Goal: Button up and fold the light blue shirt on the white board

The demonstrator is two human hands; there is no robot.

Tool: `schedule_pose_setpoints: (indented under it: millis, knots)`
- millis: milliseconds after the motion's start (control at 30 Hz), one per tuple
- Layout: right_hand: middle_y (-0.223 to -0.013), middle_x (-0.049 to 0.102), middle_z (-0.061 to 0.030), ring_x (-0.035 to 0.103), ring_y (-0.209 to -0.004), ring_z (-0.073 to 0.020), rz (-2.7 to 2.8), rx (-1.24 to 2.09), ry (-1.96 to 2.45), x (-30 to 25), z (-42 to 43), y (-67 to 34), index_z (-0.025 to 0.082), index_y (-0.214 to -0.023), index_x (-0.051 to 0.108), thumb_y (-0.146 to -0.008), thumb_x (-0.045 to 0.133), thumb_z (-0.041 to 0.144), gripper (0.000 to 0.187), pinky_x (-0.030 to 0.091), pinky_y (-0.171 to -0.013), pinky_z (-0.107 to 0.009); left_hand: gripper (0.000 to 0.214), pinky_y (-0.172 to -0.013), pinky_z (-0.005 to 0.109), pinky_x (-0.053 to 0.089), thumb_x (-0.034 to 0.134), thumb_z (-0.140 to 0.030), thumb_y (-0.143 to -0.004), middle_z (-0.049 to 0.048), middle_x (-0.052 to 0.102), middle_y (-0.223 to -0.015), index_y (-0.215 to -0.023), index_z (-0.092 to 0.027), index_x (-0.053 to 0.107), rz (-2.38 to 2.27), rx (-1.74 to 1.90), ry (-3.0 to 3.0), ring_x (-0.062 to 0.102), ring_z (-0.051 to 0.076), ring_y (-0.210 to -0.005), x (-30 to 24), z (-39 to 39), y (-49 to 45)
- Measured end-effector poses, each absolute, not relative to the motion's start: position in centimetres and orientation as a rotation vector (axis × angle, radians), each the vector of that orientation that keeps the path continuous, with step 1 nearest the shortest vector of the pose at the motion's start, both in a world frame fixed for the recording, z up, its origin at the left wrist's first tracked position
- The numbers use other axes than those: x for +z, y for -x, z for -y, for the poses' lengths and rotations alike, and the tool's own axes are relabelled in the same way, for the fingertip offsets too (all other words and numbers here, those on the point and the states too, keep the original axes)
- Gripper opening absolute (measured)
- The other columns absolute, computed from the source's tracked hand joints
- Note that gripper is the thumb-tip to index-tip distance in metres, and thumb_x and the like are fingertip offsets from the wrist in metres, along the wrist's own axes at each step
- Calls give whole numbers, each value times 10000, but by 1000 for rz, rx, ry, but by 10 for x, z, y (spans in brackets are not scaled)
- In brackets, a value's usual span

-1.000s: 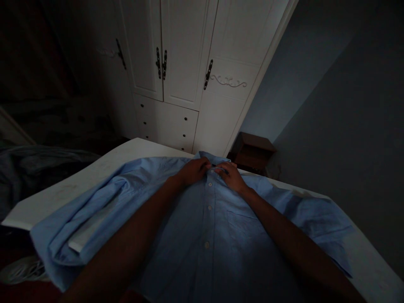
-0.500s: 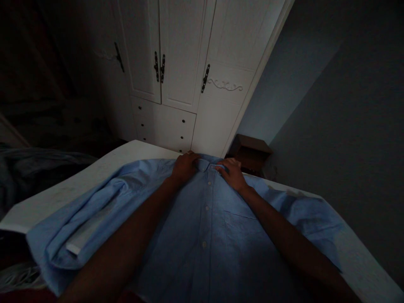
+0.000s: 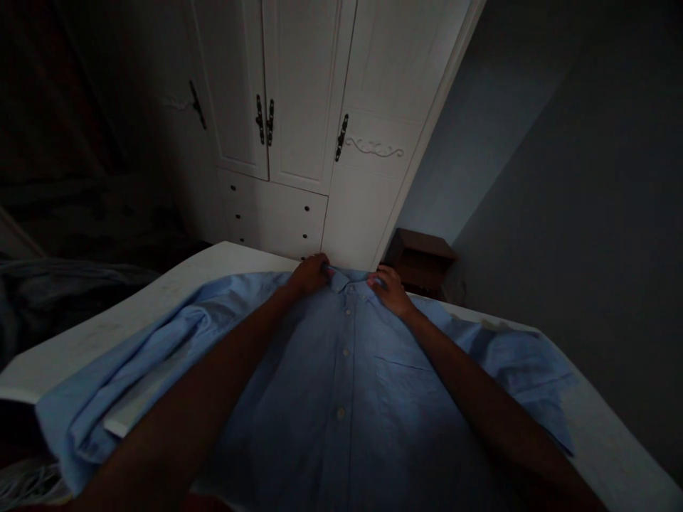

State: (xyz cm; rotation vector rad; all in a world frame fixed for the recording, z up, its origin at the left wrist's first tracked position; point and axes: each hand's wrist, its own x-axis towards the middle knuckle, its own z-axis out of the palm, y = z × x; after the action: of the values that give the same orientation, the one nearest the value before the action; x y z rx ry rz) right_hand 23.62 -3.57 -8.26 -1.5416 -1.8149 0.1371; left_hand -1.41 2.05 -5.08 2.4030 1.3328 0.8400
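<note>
Blue shirt (image 3: 341, 384) flat on white table (image 3: 160, 299); left hand (image 3: 310, 274), right hand (image 3: 389, 291) fingers pinching collar; wardrobe (image 3: 304, 107) behind.

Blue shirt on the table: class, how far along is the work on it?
Done: the blue shirt lies front-up on the white table, its placket buttoned. In hand: the left hand and right hand hold the collar at either side. Left: both sleeves lie spread out, unfolded.
</note>
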Motion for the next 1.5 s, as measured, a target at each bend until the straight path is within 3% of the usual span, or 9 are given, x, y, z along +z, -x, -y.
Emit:
schedule_pose_setpoints:
  millis: [267,367,567,667,767,1067,1233,1333,1500]
  knots:
    - [-1189,634,-120,600,-1106,-244,1468,674,1432,-88,19,-255,193,-1186,583,-744,731,438,527,465,-989,-451,442,-813,324,508,600,-433,-801,116,675,-1080,-1144,-153,586,-1255,756,-2189,634,221,-953,-48,-41,14]
    - [-1106,688,-112,661,-1008,-223,1477,780,1406,-81,24,-257,183,-1159,609,-736,743,373,482,525,-909,-404,348,-844,332,510,532,-374,-819,110,687,-1138,-1089,-193,655,-1155,611,-2203,640,232,-1023,-41,-55,19]
    - [-932,737,-79,696,-836,-209,1525,906,1430,-61,32,-258,169,-1012,683,-673,793,289,376,569,-773,-342,401,-765,316,525,705,-291,-622,116,733,-1000,-1002,-163,706,-1121,426,-2246,681,261,-918,-20,-64,30]
    - [-823,731,-54,681,-719,-181,1551,911,1518,-56,29,-259,157,-912,689,-711,744,283,243,556,-677,-290,252,-745,308,522,690,-310,-665,82,735,-877,-865,-157,700,-1137,441,-2261,684,244,-856,-18,-60,28]
    - [-723,693,-22,635,-621,-156,1523,786,1576,-57,23,-259,161,-869,662,-775,671,326,190,511,-581,-256,265,-749,306,521,634,-266,-722,76,717,-915,-962,-153,650,-1223,591,-2261,669,221,-863,-24,-53,23]
    - [-876,689,-52,642,-828,-177,1529,401,1728,-68,9,-250,194,-861,591,-813,655,360,184,481,-775,-296,294,-781,309,489,566,-399,-859,110,704,-1005,-1064,-189,573,-1447,795,-2273,654,227,-931,-48,-38,12]
    - [-702,685,-34,639,-658,-159,1608,468,1763,-55,20,-270,177,-809,625,-822,617,568,391,468,-641,-257,562,-738,315,460,356,-649,-893,150,708,-998,-920,-172,652,-1529,532,-2409,657,259,-911,-36,-44,36]
    - [-579,655,-26,588,-527,-144,1778,651,1782,-39,31,-296,167,-640,656,-709,697,632,472,424,-530,-248,575,-699,297,436,426,-697,-819,128,714,-921,-820,-179,675,-1453,319,-2489,652,253,-862,-25,-48,61]
    - [-724,731,-46,639,-639,-177,2013,887,1683,-26,47,-326,186,-709,754,-608,784,553,382,466,-598,-271,426,-676,263,424,603,-605,-690,62,716,-827,-782,-197,685,-1229,125,-2475,641,216,-795,-12,-51,96]
